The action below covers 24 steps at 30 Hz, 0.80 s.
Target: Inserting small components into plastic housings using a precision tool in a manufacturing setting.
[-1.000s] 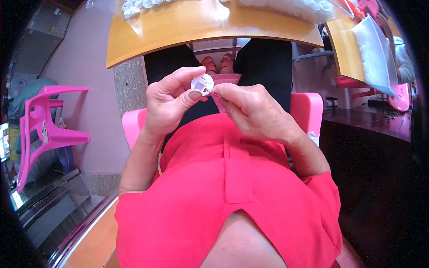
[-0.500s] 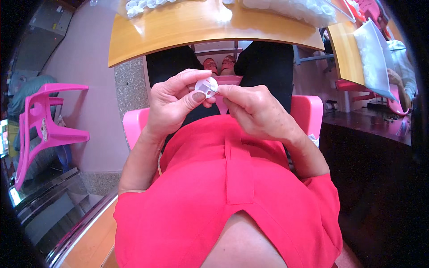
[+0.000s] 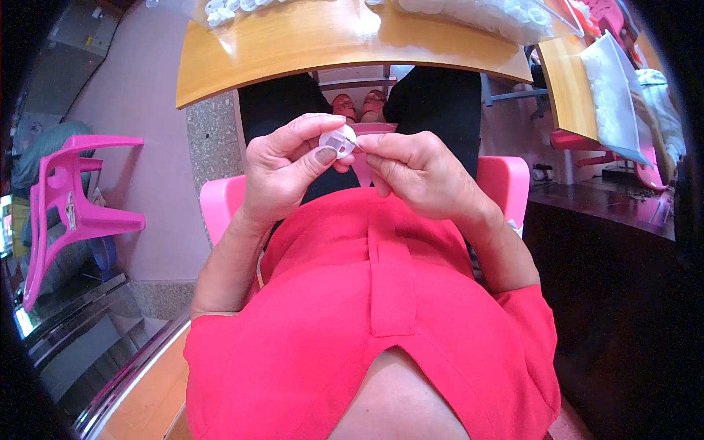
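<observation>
Over my lap, my left hand (image 3: 282, 165) pinches a small round white plastic piece (image 3: 339, 138) between thumb and fingers. The piece has a flat face with a raised part and a small slot. At its right edge my right hand (image 3: 425, 174) is closed, thumb against forefinger, on something thin and dark that touches the piece. Too little of that thin thing shows to name it. Both hands are held in front of the table edge, close to each other.
A wooden table (image 3: 293, 55) curves across the top, bearing white plastic parts (image 3: 477, 13) in a clear tray. To the right stands a white bin (image 3: 612, 95) of pale pieces, near another person's arm (image 3: 664, 136). A pink plastic stool (image 3: 81, 209) is at the left.
The fingers of my right hand have shifted and straightened slightly at the white piece's edge. My left hand keeps its pinch in nearly the same place.
</observation>
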{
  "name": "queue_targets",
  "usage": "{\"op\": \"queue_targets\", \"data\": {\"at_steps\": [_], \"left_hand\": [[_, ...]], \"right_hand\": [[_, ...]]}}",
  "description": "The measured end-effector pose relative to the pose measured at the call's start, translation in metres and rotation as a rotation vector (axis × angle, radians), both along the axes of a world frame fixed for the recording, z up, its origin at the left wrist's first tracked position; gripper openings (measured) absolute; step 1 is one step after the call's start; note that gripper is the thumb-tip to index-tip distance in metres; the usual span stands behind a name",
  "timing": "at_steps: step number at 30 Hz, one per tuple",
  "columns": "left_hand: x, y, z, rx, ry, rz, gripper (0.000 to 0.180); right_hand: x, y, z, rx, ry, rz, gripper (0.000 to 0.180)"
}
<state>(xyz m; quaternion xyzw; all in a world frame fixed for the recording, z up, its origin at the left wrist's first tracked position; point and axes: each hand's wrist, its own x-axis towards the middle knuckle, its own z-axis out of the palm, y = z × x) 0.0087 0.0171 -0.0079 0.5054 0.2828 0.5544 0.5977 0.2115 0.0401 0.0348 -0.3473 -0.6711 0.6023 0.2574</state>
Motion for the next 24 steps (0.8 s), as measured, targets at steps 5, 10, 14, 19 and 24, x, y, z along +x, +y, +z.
{"op": "queue_targets", "data": {"at_steps": [5, 10, 14, 19, 24], "left_hand": [[0.001, 0.001, -0.004, -0.108, -0.046, -0.023, 0.03], [0.003, 0.001, 0.001, -0.298, -0.203, -0.043, 0.031], [0.004, 0.001, 0.0, -0.267, -0.148, -0.023, 0.031], [0.005, 0.001, -0.005, -0.23, -0.098, -0.025, 0.031], [0.005, 0.0, -0.005, -0.206, -0.065, -0.005, 0.03]], "right_hand": [[0.0, 0.002, -0.005, -0.062, -0.022, -0.019, 0.019], [0.003, -0.003, -0.001, 0.385, -0.299, -0.093, 0.026], [0.003, -0.005, -0.003, 0.525, -0.384, -0.085, 0.029], [0.001, -0.006, -0.01, 0.622, -0.382, -0.089, 0.017], [0.001, -0.007, -0.011, 0.604, -0.405, -0.08, 0.012]]}}
